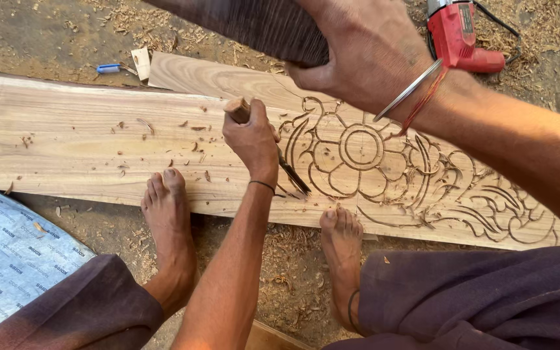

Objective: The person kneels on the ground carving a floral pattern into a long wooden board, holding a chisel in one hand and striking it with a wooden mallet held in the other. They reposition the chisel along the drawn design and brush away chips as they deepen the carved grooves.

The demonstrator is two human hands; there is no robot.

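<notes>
A long pale wooden plank [85, 139] lies across the ground, its right half carved with a flower and leaf scrolls [361, 149]. My left hand [253, 139] grips a wooden-handled chisel [291, 176]; its blade slants down onto the carved lines left of the flower. My right hand [367, 55] is raised above the plank, wrapped around a dark wooden mallet [254, 23]. A metal bangle and red thread circle that wrist. My two bare feet [168, 214] rest on the plank's near edge.
A red power drill [458, 32] lies on the sawdust at the top right. A second board [215, 78] sits behind the plank. A small blue object [107, 67] lies at top left. A grey printed sack [11, 256] lies at bottom left. Wood chips litter the plank.
</notes>
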